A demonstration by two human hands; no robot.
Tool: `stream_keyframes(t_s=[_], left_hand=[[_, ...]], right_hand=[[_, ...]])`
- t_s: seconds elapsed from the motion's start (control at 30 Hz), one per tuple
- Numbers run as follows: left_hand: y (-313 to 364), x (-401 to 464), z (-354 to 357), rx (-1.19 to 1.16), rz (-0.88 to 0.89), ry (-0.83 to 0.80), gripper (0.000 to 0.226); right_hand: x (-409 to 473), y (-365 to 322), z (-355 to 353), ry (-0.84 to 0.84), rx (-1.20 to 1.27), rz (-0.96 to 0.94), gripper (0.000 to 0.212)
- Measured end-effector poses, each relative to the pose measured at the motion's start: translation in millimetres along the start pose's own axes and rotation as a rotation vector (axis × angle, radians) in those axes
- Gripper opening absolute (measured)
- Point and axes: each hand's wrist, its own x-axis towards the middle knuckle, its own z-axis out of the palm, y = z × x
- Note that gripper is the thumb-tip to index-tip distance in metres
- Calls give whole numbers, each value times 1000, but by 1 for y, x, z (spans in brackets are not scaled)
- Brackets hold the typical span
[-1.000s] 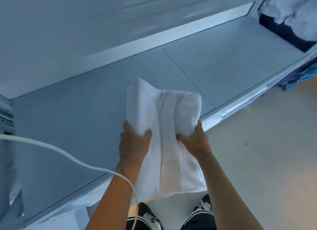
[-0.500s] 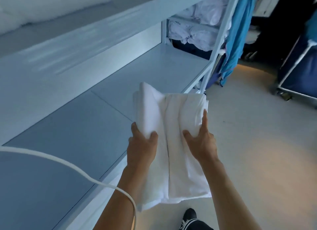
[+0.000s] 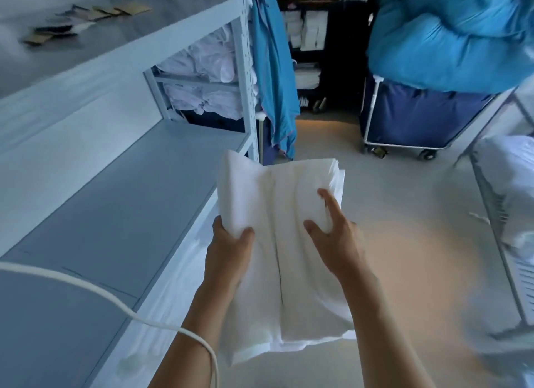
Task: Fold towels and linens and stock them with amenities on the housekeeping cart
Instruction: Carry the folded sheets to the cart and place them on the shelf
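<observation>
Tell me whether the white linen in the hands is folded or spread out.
Folded. The white linen shows stacked layered edges at its far right corner; left hand grips one side, right hand the other.

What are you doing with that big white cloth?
A person is holding a folded white linen up in front of them with both hands. The left hand grips its left edge, thumb on top, and the right hand grips the right side with one finger stretched out flat. They stand beside a long grey shelf, and the linen is over the floor, not set down on anything. A blue laundry cart stands farther back.
</observation>
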Motion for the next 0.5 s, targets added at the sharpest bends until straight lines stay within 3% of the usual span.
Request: stream_keyframes(t_s=[0.2, 0.5], left_hand=[[47, 19, 57, 173, 100, -99, 59], [100, 98, 141, 184, 170, -258, 61]], right_hand=[[22, 38, -19, 87, 39, 131, 82], [110, 86, -22, 177, -20, 261, 87]])
